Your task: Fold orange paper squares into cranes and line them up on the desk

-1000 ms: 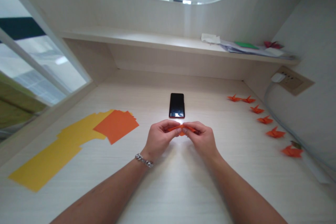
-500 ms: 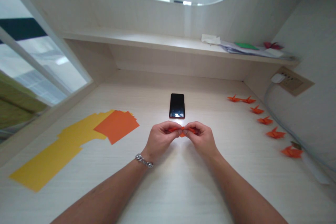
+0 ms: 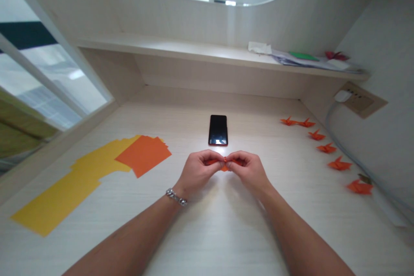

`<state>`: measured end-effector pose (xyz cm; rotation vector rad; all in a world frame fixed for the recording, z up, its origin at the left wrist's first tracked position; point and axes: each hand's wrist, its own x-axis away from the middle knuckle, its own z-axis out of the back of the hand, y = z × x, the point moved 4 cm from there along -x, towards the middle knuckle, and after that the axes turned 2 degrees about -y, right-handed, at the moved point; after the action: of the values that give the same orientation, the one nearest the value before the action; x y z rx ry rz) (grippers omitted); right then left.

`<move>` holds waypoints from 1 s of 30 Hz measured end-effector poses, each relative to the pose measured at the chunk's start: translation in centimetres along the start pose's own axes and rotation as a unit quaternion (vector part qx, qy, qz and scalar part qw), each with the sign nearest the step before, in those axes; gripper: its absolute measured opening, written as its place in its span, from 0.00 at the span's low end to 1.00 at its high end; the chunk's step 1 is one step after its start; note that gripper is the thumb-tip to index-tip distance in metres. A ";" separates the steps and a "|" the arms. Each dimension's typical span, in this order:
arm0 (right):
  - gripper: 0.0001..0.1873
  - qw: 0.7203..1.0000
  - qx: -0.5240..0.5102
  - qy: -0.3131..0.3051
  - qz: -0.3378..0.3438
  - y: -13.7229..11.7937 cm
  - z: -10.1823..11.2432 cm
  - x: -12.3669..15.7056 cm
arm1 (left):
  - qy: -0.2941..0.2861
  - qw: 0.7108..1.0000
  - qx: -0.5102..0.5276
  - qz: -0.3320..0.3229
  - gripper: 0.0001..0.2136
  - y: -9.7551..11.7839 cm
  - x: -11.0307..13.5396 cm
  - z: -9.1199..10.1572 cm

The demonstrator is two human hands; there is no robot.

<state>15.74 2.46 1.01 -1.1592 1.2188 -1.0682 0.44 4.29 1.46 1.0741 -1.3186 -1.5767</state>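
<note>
Between my two hands is a small orange origami piece (image 3: 224,167), mostly covered by my fingers. My left hand (image 3: 200,167), with a silver chain bracelet (image 3: 176,197) at its wrist, pinches the piece's left side. The right side is pinched by my right hand (image 3: 248,168), thumbs nearly meeting in the middle. Just beyond the fingertips a black phone (image 3: 218,130) lies flat on the desk. How the piece is folded is largely hidden.
Orange paper sheets (image 3: 144,156) overlap yellow sheets (image 3: 61,200) on the left. Several folded orange paper cranes (image 3: 339,164) line the right side, beside a grey cable (image 3: 344,146) plugged into a wall socket (image 3: 361,100). Papers (image 3: 304,59) lie on the shelf (image 3: 181,49) behind.
Both hands keep their pinch on the origami piece and have shifted only slightly. A little more orange shows between and below the thumbs. The things around them stay put.
</note>
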 end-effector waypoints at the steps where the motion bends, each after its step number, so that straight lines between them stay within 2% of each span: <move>1: 0.05 1.000 -0.004 -0.002 -0.006 0.1 0.0 0.0 | -0.007 1.000 0.000 0.004 0.05 0.0 0.0 0.0; 11: 0.06 0.986 -0.131 -0.007 -0.106 0.4 -0.1 0.2 | -0.034 0.996 0.069 0.054 0.03 0.3 -0.2 -0.1; 18: 0.06 0.985 -0.128 0.001 -0.120 0.2 -0.1 0.2 | -0.047 0.991 0.110 0.067 0.02 0.1 -0.2 -0.4; 25: 0.10 0.984 -0.109 -0.005 -0.141 0.9 -0.1 0.2 | -0.046 0.998 0.032 0.041 0.04 0.0 -0.2 -0.3; 30: 0.12 0.989 -0.088 0.017 -0.120 1.3 0.0 0.0 | -0.026 0.998 0.047 0.044 0.03 0.1 -0.2 -0.2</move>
<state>15.69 2.64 -0.23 -1.4572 1.2429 -1.1796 0.67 4.38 1.57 1.0232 -1.4671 -1.4996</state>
